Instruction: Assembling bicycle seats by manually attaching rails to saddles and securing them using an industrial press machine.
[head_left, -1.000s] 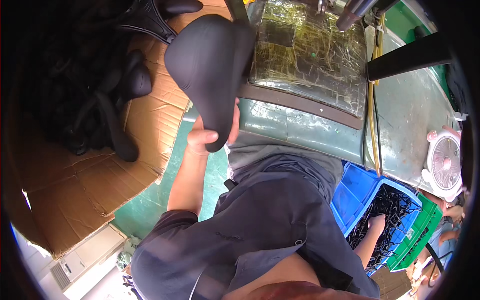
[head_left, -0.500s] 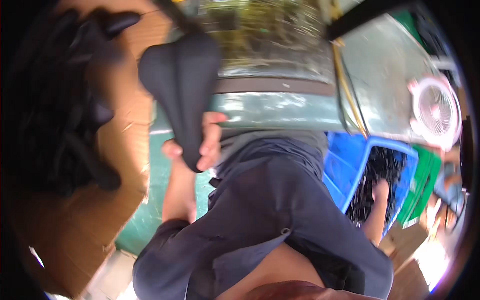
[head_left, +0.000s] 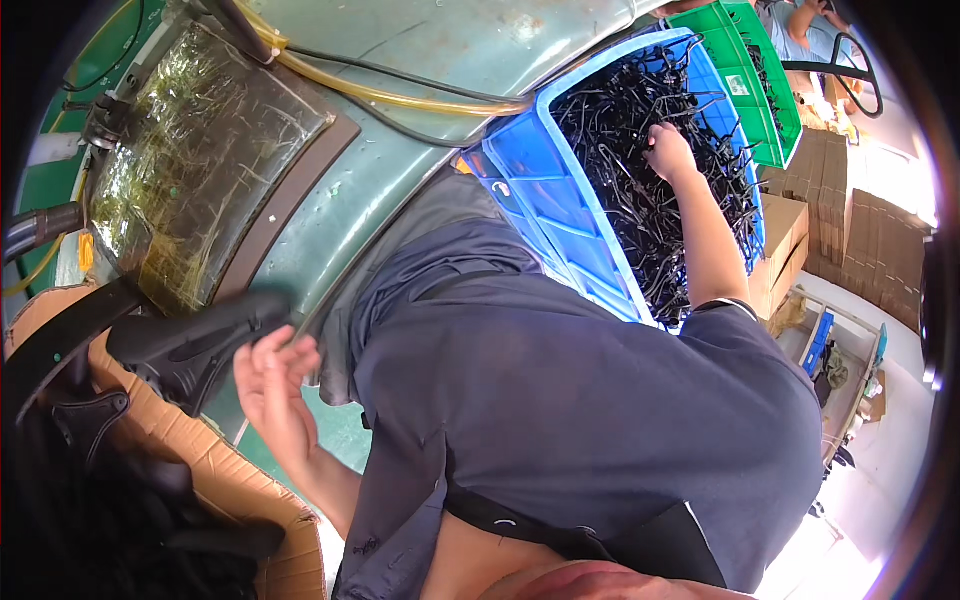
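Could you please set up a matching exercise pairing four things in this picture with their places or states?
Things:
1. left hand
2. right hand
3. green crate
4. cardboard box

Places:
A. beyond the blue crate
B. among black metal parts
C. holding a black saddle
D. lower left, with saddles inside

Pairs: 1-C, 2-B, 3-A, 4-D

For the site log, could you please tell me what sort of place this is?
Probably a factory assembly bench: a blue crate of black metal parts, a cardboard box of black saddles, and a green machine with hoses.
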